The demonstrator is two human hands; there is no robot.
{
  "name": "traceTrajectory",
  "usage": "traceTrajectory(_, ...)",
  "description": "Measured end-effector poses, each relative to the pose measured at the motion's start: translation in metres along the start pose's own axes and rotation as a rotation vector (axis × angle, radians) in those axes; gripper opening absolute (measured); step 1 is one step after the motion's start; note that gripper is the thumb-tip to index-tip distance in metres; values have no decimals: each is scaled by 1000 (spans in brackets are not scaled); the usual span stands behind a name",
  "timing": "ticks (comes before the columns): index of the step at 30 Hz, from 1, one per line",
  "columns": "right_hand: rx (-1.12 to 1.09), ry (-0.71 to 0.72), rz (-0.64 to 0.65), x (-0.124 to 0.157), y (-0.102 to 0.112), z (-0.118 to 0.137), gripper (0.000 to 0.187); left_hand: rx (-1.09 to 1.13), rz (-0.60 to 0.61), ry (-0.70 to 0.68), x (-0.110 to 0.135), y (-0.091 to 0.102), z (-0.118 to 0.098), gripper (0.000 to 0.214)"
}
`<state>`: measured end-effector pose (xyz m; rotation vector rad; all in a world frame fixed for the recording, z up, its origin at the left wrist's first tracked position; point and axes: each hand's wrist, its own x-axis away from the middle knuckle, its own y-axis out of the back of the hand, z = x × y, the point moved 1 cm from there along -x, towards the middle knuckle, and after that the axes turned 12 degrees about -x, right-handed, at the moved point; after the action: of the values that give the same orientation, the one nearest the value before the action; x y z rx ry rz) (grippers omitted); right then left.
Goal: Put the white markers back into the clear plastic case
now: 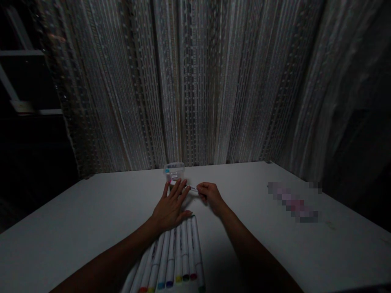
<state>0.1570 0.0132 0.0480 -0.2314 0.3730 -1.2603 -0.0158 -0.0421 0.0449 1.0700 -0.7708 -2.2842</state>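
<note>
My right hand (210, 196) is closed in a pinch on one end of a slim white marker (193, 188) with dark print. The marker's other end reaches toward the fingers of my left hand (172, 206), which hide part of it. My left hand has its fingers stretched and spread. Just beyond those fingertips stands a small clear plastic container (174, 165) with a bit of blue and pink in it; its lower part is covered by the hand. Below my left hand, several white markers (171, 254) with coloured ends lie side by side, some partly under my forearm.
Everything lies on a white table (238, 228) in dim light. A blurred-out pinkish object (293, 203) lies on its right side. A patterned curtain (189, 89) hangs behind the far edge. Dark shelving or a frame (27, 53) shows at far left.
</note>
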Motion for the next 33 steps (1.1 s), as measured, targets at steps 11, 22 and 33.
traceTrajectory(11, 52, -1, 48, -5, 4, -8, 23, 49, 4, 44, 2, 0, 3, 64)
traceTrajectory(22, 419, 169, 173, 2, -7, -15, 33, 192, -48, 235, 1, 6, 7, 30)
traceTrajectory(33, 1365, 726, 312, 29, -42, -2, 64, 311, -110, 302, 18, 0, 34, 33)
